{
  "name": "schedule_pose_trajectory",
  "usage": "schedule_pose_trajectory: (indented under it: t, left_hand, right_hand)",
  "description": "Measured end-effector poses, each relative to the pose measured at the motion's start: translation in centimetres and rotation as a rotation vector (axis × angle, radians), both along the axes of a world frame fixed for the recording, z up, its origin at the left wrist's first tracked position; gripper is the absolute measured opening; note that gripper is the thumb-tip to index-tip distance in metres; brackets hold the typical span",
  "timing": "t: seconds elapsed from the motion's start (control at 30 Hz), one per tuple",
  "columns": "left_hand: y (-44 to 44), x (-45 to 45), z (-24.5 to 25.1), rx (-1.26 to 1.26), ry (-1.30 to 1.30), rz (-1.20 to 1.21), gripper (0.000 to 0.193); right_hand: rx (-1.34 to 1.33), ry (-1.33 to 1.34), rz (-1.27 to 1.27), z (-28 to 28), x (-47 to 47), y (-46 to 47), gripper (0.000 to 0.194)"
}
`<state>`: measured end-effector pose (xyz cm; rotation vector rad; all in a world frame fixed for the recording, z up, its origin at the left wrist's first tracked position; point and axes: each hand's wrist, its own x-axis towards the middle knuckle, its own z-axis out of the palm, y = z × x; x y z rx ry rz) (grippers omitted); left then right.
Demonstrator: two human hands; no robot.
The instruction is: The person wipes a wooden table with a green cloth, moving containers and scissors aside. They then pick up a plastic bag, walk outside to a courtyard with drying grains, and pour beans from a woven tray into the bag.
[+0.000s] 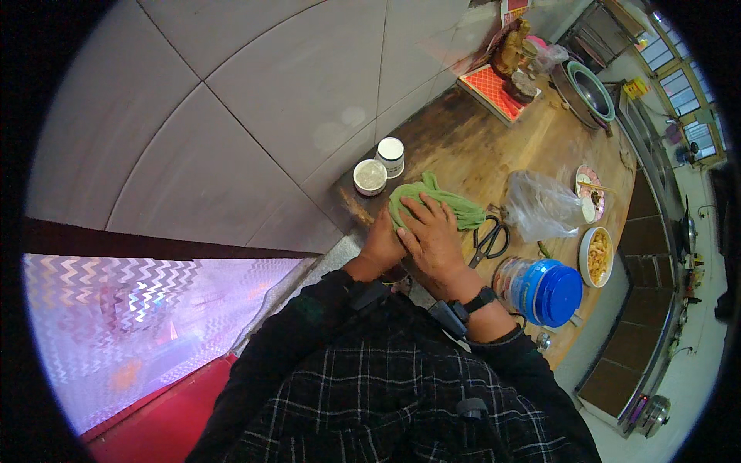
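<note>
A crumpled green cloth (457, 208) lies at the near left end of the wooden table, under my hands. Spread across its near part is my right hand (434, 240), fingers bent over the fabric. My left hand (382, 249) holds the cloth's left edge; most of its fingers are hidden. Black-handled scissors (491, 242) rest just right of my right hand. Beyond the cloth, by the tiled wall, two white cups (369, 177) stand side by side. To the right is a clear plastic jar with a blue lid (558, 295).
On the table (492, 150) are a crumpled clear plastic bag (538, 205), a white bowl of yellowish food (596, 257) and a plate with chopsticks (587, 179). Farther back sit a red patterned box (489, 92) and stacked basins (590, 89). The tiled wall (289, 116) borders the left.
</note>
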<state>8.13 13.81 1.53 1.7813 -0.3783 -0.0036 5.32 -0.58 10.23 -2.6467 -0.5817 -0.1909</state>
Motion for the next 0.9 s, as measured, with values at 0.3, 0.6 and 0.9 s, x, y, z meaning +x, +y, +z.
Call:
schedule_pose_trajectory:
  t: [0.3, 0.6, 0.9]
  left_hand:
    - [-0.4, -0.4, 0.1, 0.092, -0.043, 0.120, 0.077]
    - [-0.2, -0.9, 1.3, 0.177, 0.005, 0.096, 0.107]
    - [-0.3, -0.8, 1.5, 0.182, 0.028, 0.100, 0.109]
  right_hand:
    - [-0.082, -0.097, -0.172, -2.8, 2.3, 0.7, 0.043]
    - [0.131, 0.138, -0.342, -6.0, 6.1, -1.4, 0.034]
    - [0.419, 0.159, -0.465, -7.0, 4.5, -5.8, 0.033]
